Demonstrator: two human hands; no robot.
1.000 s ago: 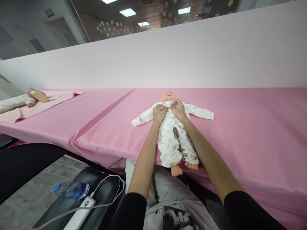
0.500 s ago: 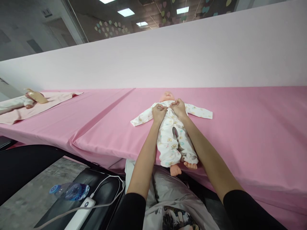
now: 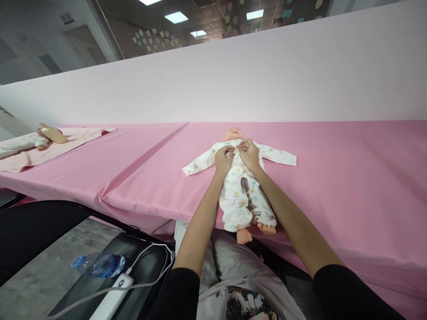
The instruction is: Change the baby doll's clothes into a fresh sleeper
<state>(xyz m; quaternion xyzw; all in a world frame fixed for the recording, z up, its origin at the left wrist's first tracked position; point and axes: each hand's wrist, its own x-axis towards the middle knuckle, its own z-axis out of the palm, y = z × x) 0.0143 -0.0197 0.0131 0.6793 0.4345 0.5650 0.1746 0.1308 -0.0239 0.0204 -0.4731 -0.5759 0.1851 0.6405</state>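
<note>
A baby doll [image 3: 233, 133] lies on its back on the pink table [image 3: 333, 178], its bare feet over the near edge. It wears a white printed romper [image 3: 237, 195] with the sleeves spread out to both sides. My left hand [image 3: 223, 160] and my right hand [image 3: 249, 154] meet on the doll's chest. Each pinches one edge of the romper's front opening just below the collar. Lower down, the romper's front gapes open at the belly.
A second doll [image 3: 50, 133] lies on a light pink cloth [image 3: 50, 149] at the far left of the table. Below the table on the left, a black seat holds a water bottle [image 3: 98, 265] and a white power bank [image 3: 111, 298] with a cable. A pale partition stands behind the table.
Both hands have slid slightly down the doll's chest and drawn closer together, pulling the romper edges towards each other. The doll has not moved.
</note>
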